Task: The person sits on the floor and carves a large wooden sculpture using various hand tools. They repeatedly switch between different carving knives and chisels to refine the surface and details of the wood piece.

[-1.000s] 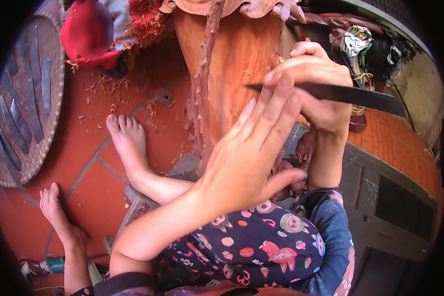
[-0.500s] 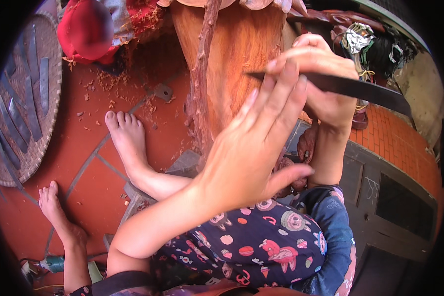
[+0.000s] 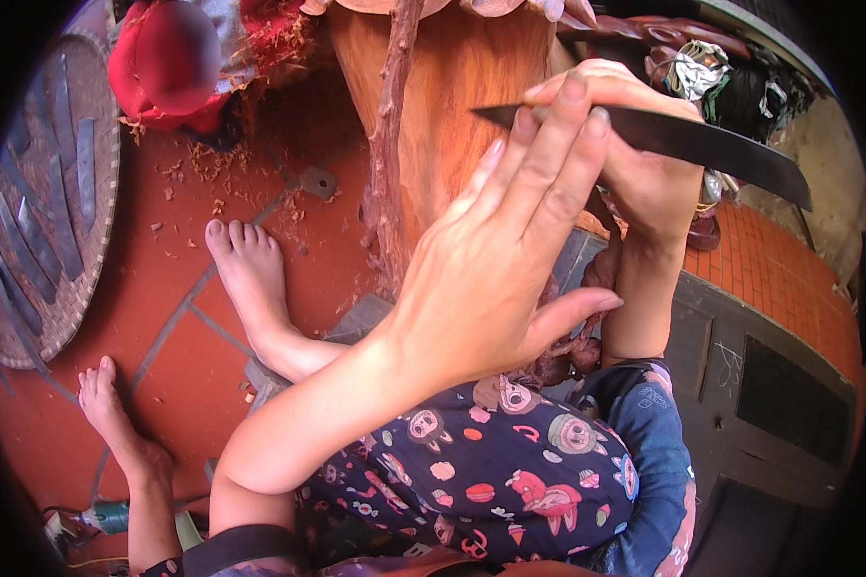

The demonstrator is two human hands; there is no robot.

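Right hand [image 3: 645, 163] grips dark tapered blade [image 3: 702, 144] — left hand [image 3: 496, 279] fingertips steadying.

Head view: you look steeply down from your head.
Nearness: your left hand [image 3: 481, 279] is close, floor [image 3: 164, 317] farther below.

I count two hands of mine: my left hand [image 3: 491, 279] and my right hand [image 3: 645, 173]. There is one knife [image 3: 683, 144] with a single dark blade. One big block of reddish wood [image 3: 462, 106] stands ahead of me. Two bare feet show on the floor: one foot [image 3: 250, 279] by the wood, another foot [image 3: 106, 404] lower down. One round woven tray [image 3: 38, 231] carries about six dark blades [image 3: 82, 173].
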